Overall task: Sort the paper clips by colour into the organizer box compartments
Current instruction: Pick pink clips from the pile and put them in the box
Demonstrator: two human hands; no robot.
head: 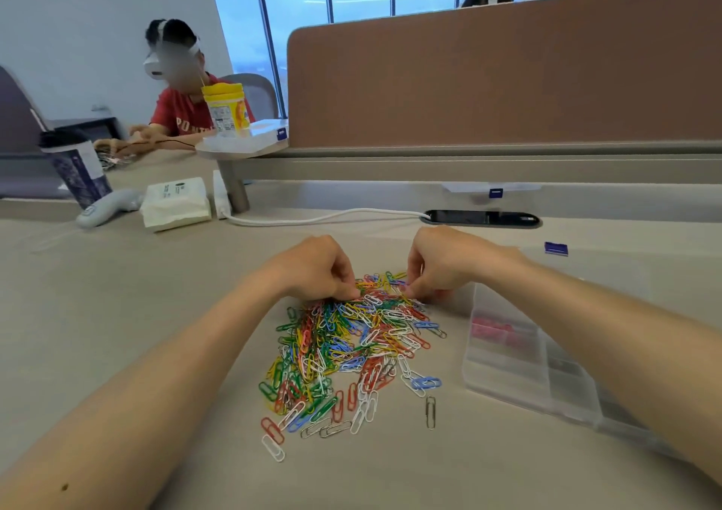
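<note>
Desk (pixel 156 314): pale beige, carrying all items listed

- Paper clips (pixel 351 353): loose mixed heap at the desk's centre, in red, green, blue, yellow, white and bare metal. They lay thick at the far end and scattered towards the near edge.
- Single grey clip (pixel 430 412): lay apart from the heap at its near right side.
- Left hand (pixel 316 271): knuckles up, fingers curled down, fingertips pinched on clips at the far left edge of the heap. Which clip it held could not be told.
- Right hand (pixel 441 263): fingers likewise curled, tips pinched on clips at the far right edge of the heap, near the left hand but apart from it.
- Organizer box (pixel 508 361): clear plastic with divided compartments, just right of the heap and partly under the right forearm.
- Pink contents (pixel 496 331): in one far compartment, too blurred to make out singly.
- Small blue item (pixel 556 248): beyond the box.
- Far left of the desk: tissue pack (pixel 176 202), dark patterned cup (pixel 78 169) and grey controller (pixel 105 206).
- White cable (pixel 312 218): ran to a black desk slot (pixel 480 218).
- Yellow canister (pixel 226 109): stood on a raised white shelf.
- Brown partition (pixel 508 79): stood behind the desk.
- Person in a red shirt (pixel 183 115): seated at far left
</note>
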